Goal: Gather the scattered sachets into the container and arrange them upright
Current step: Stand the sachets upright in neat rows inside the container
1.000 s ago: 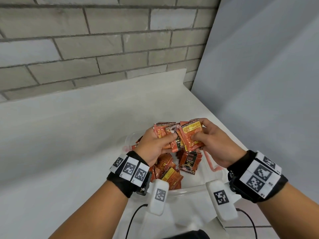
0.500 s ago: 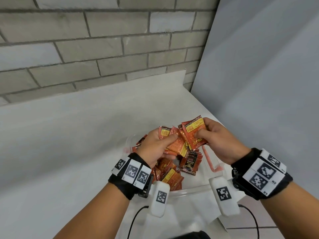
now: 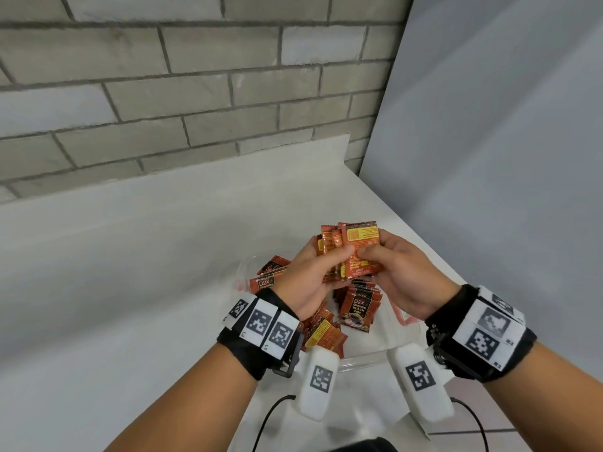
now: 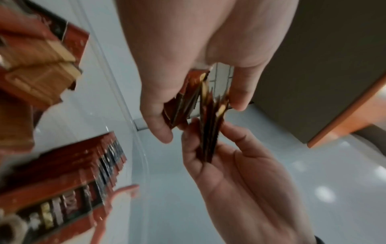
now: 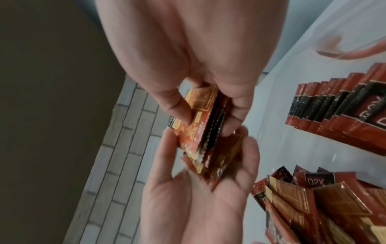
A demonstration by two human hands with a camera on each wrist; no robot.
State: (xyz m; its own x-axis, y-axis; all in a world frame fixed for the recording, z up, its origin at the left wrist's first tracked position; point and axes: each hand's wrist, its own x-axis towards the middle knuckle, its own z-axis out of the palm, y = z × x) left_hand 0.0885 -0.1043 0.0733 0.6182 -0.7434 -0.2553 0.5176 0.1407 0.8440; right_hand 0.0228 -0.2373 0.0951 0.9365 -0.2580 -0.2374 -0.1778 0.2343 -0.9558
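Both hands hold one bundle of orange-red sachets [image 3: 357,243] on edge above a clear plastic container [image 3: 359,362]. My left hand [image 3: 326,262] grips the bundle's left side, thumb in front. My right hand [image 3: 378,252] pinches the front sachets from the right. From the left wrist, the bundle [image 4: 198,102] sits between my left hand's fingers [image 4: 158,118], with the right hand [image 4: 229,173] below it. Inside the container, a row of sachets [image 3: 357,305] stands upright and a loose pile [image 3: 326,334] lies beside it. The right wrist view shows the bundle [image 5: 200,128], row [image 5: 344,115] and pile [image 5: 313,206].
The container stands on a white counter [image 3: 130,288] near its right front corner, and has pinkish handles [image 3: 401,316]. A grey brick wall [image 3: 195,93] runs along the back and a plain grey wall [image 3: 489,158] on the right. A few more sachets [image 3: 270,272] lean at the container's far left.
The fanned sachets have been drawn together into one squared bundle. The right hand brought its tilted sachets against the left hand's stack, and both hands rose slightly.
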